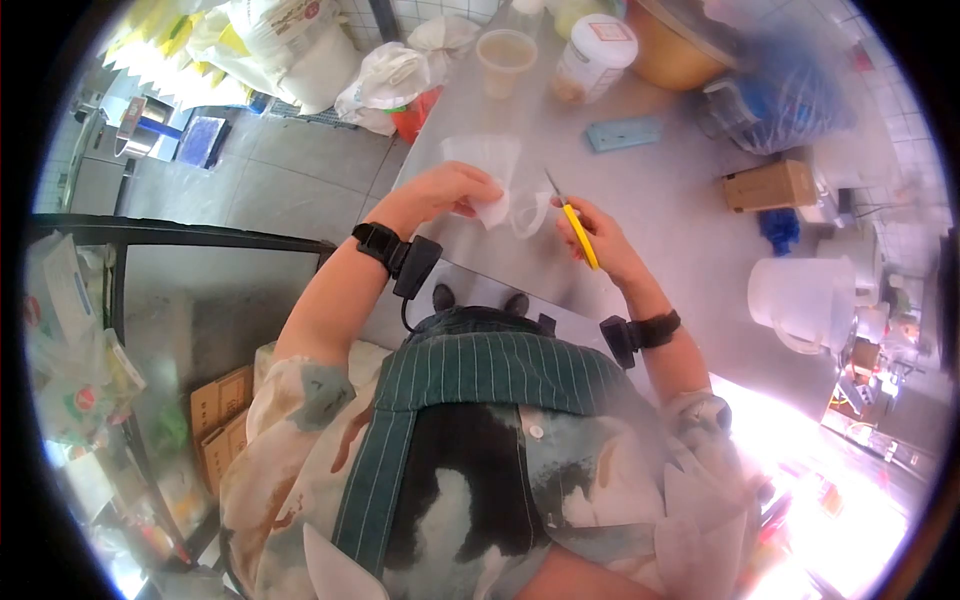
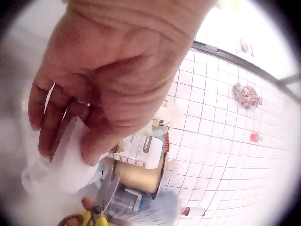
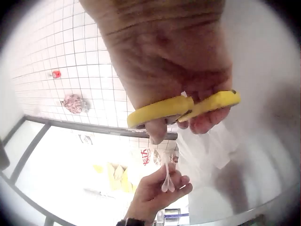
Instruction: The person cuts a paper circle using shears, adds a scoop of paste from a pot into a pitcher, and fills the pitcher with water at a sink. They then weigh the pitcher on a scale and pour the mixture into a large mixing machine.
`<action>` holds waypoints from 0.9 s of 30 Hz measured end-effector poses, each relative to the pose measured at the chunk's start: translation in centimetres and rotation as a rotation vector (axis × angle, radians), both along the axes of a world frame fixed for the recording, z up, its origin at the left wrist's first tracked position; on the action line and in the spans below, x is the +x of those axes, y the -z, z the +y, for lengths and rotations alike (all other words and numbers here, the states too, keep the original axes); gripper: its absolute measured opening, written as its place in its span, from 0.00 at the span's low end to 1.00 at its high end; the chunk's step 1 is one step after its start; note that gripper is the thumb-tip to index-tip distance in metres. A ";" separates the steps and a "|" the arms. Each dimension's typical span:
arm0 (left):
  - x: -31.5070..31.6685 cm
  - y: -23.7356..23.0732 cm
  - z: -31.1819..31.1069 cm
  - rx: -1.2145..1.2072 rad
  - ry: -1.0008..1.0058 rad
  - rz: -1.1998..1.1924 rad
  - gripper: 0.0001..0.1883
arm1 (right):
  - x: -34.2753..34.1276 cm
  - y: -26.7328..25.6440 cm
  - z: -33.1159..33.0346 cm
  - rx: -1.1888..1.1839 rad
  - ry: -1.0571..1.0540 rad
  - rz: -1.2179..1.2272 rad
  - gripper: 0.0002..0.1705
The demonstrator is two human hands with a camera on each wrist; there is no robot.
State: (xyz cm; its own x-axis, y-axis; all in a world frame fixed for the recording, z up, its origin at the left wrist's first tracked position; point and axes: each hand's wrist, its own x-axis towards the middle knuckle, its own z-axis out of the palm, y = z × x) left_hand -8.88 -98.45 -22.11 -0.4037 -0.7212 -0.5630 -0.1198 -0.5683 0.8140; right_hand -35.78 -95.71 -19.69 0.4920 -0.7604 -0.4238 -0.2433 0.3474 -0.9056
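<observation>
My left hand (image 1: 452, 190) pinches a thin white translucent bag (image 1: 488, 150) between thumb and fingers; in the left wrist view part of the bag (image 2: 70, 165) sticks out between them. Yellow-handled scissors (image 1: 580, 238) are in my right hand (image 1: 600, 240), with thumb and fingers at the handle loops (image 3: 162, 112). Their blades point away from me, beside a loop of the white plastic (image 1: 530, 215). In the left wrist view the scissor blades (image 2: 111, 190) look parted. Whether they touch the bag I cannot tell.
On the metal table (image 1: 660, 260) stand a clear tub (image 1: 506, 62), a white-lidded jar (image 1: 595, 62) and a large yellowish bowl (image 1: 680, 45). A light-blue packet (image 1: 624, 134) lies beyond my right hand. A cardboard box (image 1: 768, 186) and a white bucket (image 1: 800, 300) are at the right.
</observation>
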 end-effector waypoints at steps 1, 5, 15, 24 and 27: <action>0.1 0.1 0.2 0.002 -0.002 -0.003 0.14 | 0.0 0.2 0.1 -0.063 0.027 0.034 0.21; -0.6 0.2 1.5 0.004 -0.151 0.136 0.14 | 0.8 1.7 1.4 -0.279 -0.014 0.006 0.23; -2.4 -1.1 3.0 0.029 -0.311 0.287 0.13 | 2.1 0.7 3.7 -0.209 0.025 0.009 0.23; -3.4 -0.2 4.2 0.085 -0.414 0.344 0.16 | 2.5 0.7 4.6 -0.072 0.088 -0.107 0.23; -3.5 0.0 4.4 0.097 -0.442 0.373 0.14 | 2.5 0.5 4.7 -0.007 0.071 -0.193 0.22</action>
